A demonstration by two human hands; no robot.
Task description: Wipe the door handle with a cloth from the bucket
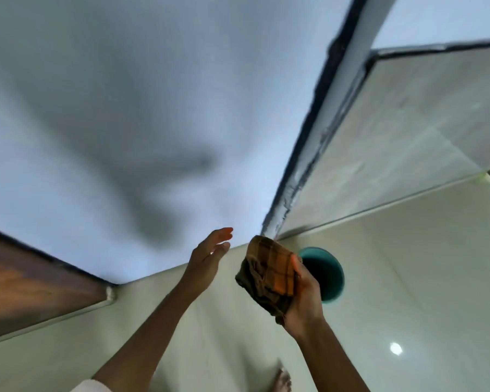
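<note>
My right hand [304, 298] is shut on a bunched brown and orange checked cloth [269, 273], held up above the floor. Just behind it, a teal bucket [327, 271] stands on the pale floor by the wall corner, partly hidden by the cloth and hand. My left hand [208, 254] is raised to the left of the cloth with fingers apart and nothing in it. A brown wooden door [26, 281] shows at the lower left edge; no door handle is in view. The picture is blurred.
A white wall [125, 108] with a shadow on it fills the upper left. A dark-edged frame [309, 154] and a pale tiled wall [408, 131] run to the right. A bare foot [282, 380] is at the bottom on the glossy floor [408, 278].
</note>
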